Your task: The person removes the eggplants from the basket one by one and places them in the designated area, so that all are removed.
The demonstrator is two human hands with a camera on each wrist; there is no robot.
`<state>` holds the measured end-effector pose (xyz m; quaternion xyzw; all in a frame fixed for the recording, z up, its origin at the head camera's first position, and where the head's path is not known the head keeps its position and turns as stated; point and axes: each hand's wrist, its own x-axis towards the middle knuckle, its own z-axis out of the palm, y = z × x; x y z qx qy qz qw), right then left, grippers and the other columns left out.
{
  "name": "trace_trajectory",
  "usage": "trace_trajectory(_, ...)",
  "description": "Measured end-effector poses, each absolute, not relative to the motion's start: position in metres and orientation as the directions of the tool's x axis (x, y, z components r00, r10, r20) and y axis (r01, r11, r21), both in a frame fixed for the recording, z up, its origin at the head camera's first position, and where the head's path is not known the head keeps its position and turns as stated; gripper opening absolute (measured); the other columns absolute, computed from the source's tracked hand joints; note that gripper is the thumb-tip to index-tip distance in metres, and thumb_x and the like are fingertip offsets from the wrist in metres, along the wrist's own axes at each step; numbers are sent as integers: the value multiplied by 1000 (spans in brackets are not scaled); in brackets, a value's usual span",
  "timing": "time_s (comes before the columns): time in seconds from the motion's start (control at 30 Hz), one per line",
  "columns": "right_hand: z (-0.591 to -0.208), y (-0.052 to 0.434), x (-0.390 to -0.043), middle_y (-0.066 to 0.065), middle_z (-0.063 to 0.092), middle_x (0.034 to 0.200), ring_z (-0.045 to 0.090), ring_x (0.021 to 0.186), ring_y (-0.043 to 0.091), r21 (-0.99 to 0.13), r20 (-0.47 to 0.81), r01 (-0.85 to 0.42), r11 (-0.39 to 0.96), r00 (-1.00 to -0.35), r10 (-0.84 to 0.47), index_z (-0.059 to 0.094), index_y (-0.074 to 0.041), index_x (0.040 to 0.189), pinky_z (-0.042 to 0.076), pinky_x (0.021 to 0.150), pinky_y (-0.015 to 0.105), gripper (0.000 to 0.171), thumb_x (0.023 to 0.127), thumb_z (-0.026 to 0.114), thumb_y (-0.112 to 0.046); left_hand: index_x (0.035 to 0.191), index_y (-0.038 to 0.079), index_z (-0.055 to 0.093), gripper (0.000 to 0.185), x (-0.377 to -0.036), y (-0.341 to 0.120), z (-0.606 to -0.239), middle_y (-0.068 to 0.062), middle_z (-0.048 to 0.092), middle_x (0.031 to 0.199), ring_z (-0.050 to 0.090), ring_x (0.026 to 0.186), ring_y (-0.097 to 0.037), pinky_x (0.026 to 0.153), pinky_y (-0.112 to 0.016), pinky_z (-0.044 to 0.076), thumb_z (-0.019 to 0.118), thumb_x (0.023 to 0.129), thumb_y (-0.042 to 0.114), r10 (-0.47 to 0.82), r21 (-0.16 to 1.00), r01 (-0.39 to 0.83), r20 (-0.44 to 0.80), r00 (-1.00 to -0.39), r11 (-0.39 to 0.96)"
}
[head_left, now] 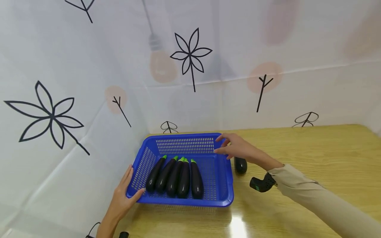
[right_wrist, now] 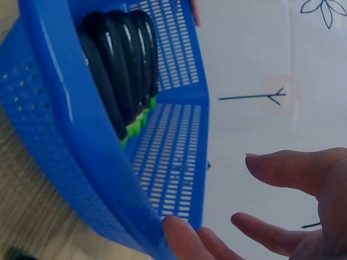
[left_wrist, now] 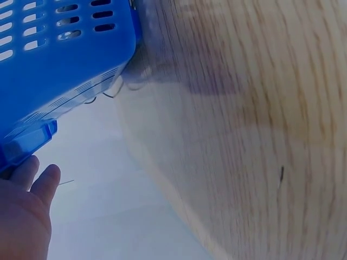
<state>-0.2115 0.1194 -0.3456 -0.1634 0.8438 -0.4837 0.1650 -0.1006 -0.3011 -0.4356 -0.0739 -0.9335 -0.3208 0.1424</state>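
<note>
"Flower-printed cloth (head_left: 226, 102) borders the back edge of the tabletop (head_left: 312, 165). Where's room?"
"Rightward, beyond one loose eggplant (head_left: 240, 166) just beside the blue basket (head_left: 184, 201)."
"And inside?"
"Five eggplants (head_left: 175, 178) lie toward the left; basket floor shows right of them."
"Hands?"
"Left hand (head_left: 122, 194) spread against the left rim; right hand (head_left: 236, 145) spread at the back-right corner."

The eggplants (head_left: 175, 178) are black, the basket (head_left: 184, 201) blue.

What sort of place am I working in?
Probably a makeshift tabletop workspace, perhaps for sorting produce: a wood-look table, a patterned sheet hung close behind it, and a blue basket holding eggplants.
</note>
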Motion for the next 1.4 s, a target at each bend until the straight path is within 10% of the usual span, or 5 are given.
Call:
trace_trajectory(0.37, -344, 97, -216, 17, 57, 106, 61, 85, 25, -906, -224, -11, 423, -836, -501, 49, 0, 128, 55, 73, 41, 54, 85, 70, -24, 150, 10, 28, 83, -103, -303, -441, -1, 23, 155, 30, 136, -31, 99, -9, 20, 73, 81, 23, 46, 584, 267, 365, -930, 767)
trace_trajectory(0.97, -368, 62, -227, 20, 57, 100, 63, 90, 39, -904, -371, 167, 393, -762, -531, 51, 3, 119, 56, 69, 43, 43, 85, 69, -16, 150, 10, 28, 80, -105, -303, -440, -3, 23, 155, 32, 135, -33, 101, -32, 30, 71, 83, 23, 52, 574, 274, 372, -927, 772)
trace_trajectory(1.4, -384, 44, -227, 27, 54, 105, 63, 87, 41, -872, -414, 182, 454, -769, -487, 56, 2, 107, 57, 63, 42, 31, 83, 69, -14, 149, 8, 29, 80, -104, -302, -438, -12, 27, 153, 31, 135, -34, 98, -9, 20, 71, 83, 21, 50, 590, 287, 384, -922, 754)
